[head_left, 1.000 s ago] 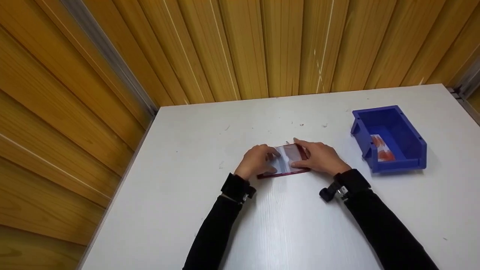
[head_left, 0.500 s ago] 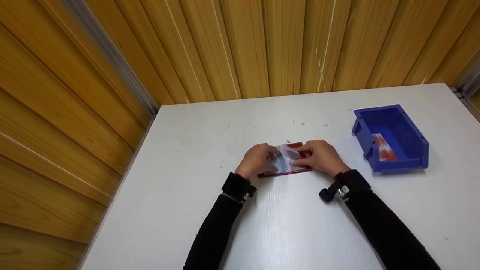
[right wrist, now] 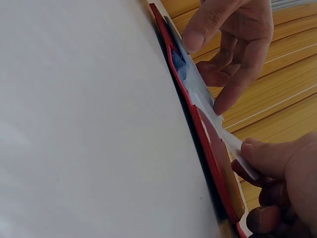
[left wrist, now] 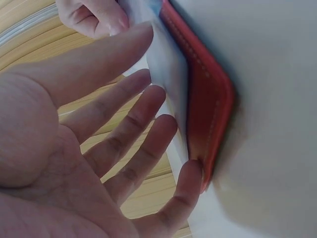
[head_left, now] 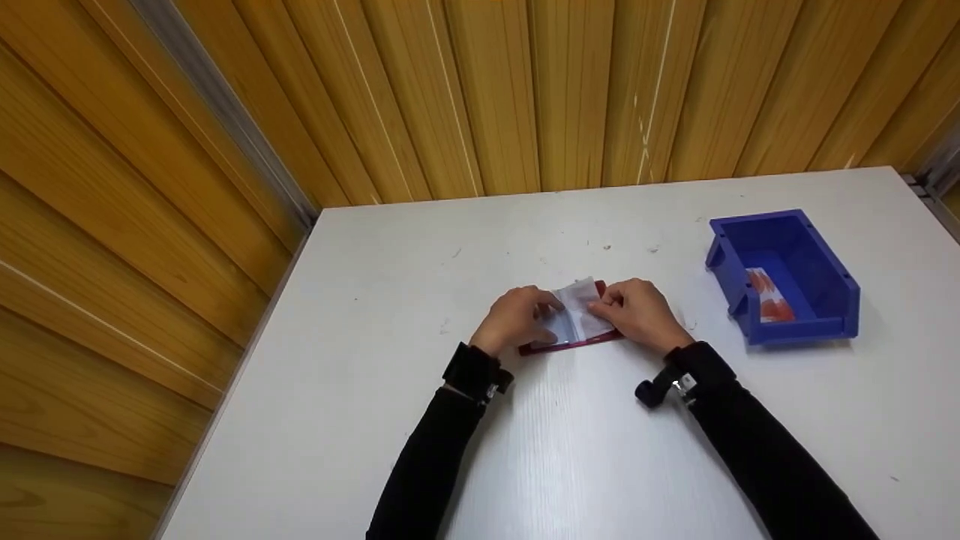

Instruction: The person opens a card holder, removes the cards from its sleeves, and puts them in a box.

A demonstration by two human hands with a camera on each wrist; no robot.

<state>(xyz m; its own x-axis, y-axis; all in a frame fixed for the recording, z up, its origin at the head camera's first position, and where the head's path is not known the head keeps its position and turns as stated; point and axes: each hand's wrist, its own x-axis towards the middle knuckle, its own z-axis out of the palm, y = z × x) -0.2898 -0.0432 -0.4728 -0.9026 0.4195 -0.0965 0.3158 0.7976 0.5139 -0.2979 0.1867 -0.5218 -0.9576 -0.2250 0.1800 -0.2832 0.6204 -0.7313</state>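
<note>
A red stitched card wallet [left wrist: 207, 94] lies spread on the white table, its clear and whitish plastic sleeves [head_left: 579, 307] facing up. My left hand [head_left: 517, 319] is at the wallet's left half, fingers extended and spread over it; in the left wrist view the little fingertip touches the red cover. On the other side my right hand [head_left: 641, 313] pinches the loose end of one sleeve [right wrist: 235, 146] between thumb and forefinger, lifting it from the red cover. Something blue [right wrist: 178, 63] shows inside the wallet in the right wrist view.
A blue plastic bin [head_left: 806, 330] stands to the right of my right hand, with an orange-and-white printed piece [head_left: 769, 296] inside. Yellow wood-look panels [head_left: 495, 97] rise behind the table [head_left: 405, 262] and along its left side.
My right hand has taken the sleeve's end from the wallet's right half and raised it leftward, its fingers closing into a pinch. The left hand has stayed nearly still.
</note>
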